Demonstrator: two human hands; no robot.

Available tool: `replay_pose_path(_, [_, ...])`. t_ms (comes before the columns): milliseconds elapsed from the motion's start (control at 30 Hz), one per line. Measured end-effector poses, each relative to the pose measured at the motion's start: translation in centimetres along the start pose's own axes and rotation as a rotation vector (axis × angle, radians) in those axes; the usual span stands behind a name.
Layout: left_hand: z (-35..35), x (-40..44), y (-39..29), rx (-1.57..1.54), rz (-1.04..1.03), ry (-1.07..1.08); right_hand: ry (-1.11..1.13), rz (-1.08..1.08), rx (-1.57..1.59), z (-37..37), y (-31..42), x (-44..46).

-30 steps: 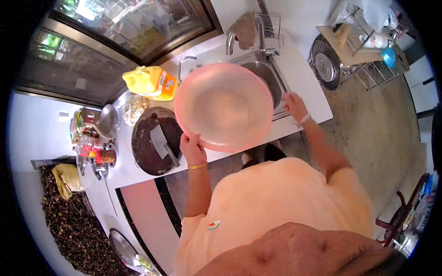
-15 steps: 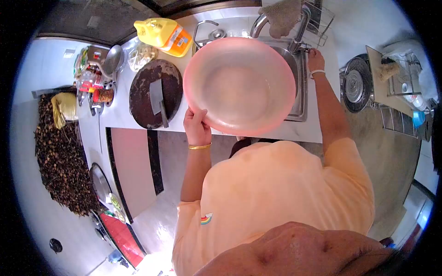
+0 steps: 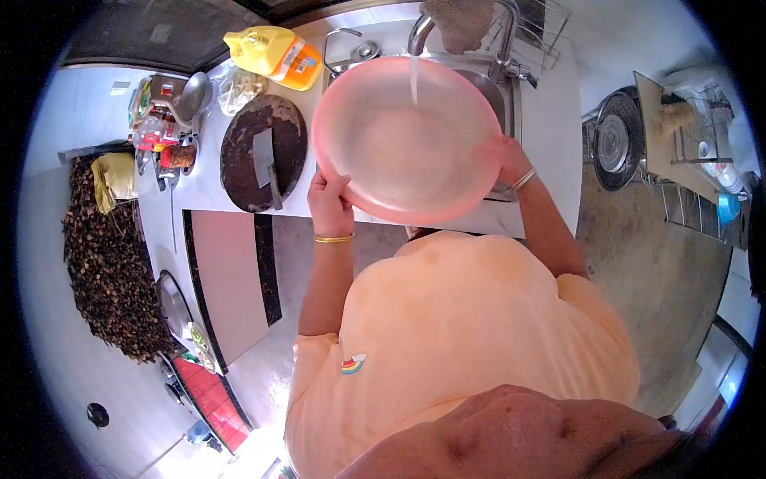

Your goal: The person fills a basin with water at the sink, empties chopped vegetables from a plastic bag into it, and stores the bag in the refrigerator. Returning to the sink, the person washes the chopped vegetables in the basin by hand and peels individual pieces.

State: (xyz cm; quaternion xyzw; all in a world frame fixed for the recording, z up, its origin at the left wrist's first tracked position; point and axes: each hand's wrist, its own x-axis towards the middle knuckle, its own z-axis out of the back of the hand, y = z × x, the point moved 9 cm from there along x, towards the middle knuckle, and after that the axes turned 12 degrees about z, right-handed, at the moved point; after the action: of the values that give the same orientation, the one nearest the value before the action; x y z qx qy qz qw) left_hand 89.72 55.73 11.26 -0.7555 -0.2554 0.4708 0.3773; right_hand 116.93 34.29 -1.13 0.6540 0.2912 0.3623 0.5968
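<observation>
1. Above the sink [image 3: 517, 112], at the upper centre of the frame, a wide pink basin [image 3: 391, 164] is held with its mouth facing up; a thin stream of water [image 3: 414, 80] falls inside its upper part.

2. The basin's plastic looks smooth, thin and cloudy, with a round outline, sloping walls and a deeper pink rim.

3. By itself it should be light and slightly flexible, more apt to bend than break; any water gathered in it would add weight, and a wet edge could turn slippery. Opposite sides of the rim seem the best places to take hold, keeping it level.

4. At the basin's lower left, the left hand [image 3: 329, 199] is closed around the rim, thumb over the lip and fingers bent outside it. A gold-coloured bangle [image 3: 333, 239] circles that wrist.

5. At the basin's right edge, the right hand [image 3: 507, 160] meets the rim, fingers partly bent and blurred against the pink plastic; I cannot tell how firmly they grip. A white band [image 3: 523, 178] is on this wrist.

6. Near the top edge, a curved, shiny metal faucet [image 3: 420, 36] stands beside a shaggy brown cloth [image 3: 457, 25].

7. Left of the basin, the smooth white surface [image 3: 550, 152] bears a dark, rough, round board [image 3: 239, 160] with a flat-bladed cleaver [image 3: 264, 156] on it. Above these, at upper left, are a crinkled see-through bag [image 3: 242, 92] and a glossy yellow jug [image 3: 259, 52].
</observation>
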Motion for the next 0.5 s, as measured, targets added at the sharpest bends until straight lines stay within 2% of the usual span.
replay_pose_path(33, [0.4, 0.6, -0.3, 0.22, 0.024, -0.013, -0.107, -0.14, 0.066, 0.6, -1.4, -0.9])
replay_pose_path(67, [0.9, 1.4, -0.6, 0.44, 0.045, -0.029, -0.108, -0.135, 0.067, 0.6, -1.8, -0.9])
replay_pose_path(100, [1.4, 2.3, -1.1, 0.442, 0.04, -0.03, -0.228, -0.173, 0.074, 1.5, -2.5, -1.4])
replay_pose_path(133, [1.0, 1.9, -5.3, 0.934, -0.455, -0.281, -0.35, -0.212, 0.08, 2.5, -3.2, -2.1])
replay_pose_path(167, [-1.9, 0.2, -7.3, 1.4, -0.975, -0.536, -0.354, -0.21, 0.085, 2.8, -3.0, -2.3])
replay_pose_path(233, [-4.2, 2.6, -8.6, 1.103, -0.895, -0.332, -0.385, -0.192, -0.114, 4.6, -1.2, -2.4])
replay_pose_path(267, [-6.0, 5.4, -7.4, 0.939, -0.7, -0.167, -0.389, -0.183, -0.116, 5.0, -1.1, -2.6])
replay_pose_path(300, [-9.9, 6.1, -5.9, 0.707, -0.494, 0.088, -0.41, -0.22, -0.261, 6.0, -0.9, -3.1])
replay_pose_path(333, [-12.1, 8.8, -3.0, 0.618, -0.284, 0.198, -0.429, -0.257, -0.408, 6.8, -0.6, -3.6])
replay_pose_path(367, [-14.2, 11.7, -0.1, 0.523, -0.077, 0.306, -0.431, -0.247, -0.416, 6.6, 0.8, -3.7])
replay_pose_path(433, [-18.9, 14.9, 4.5, 0.176, 0.316, 0.501, -0.443, -0.178, -0.6, 5.8, 5.2, -3.8])
replay_pose_path(500, [-21.8, 18.8, 5.6, 0.213, 0.295, 0.516, -0.455, -0.184, -0.546, 5.5, 5.4, -3.9])
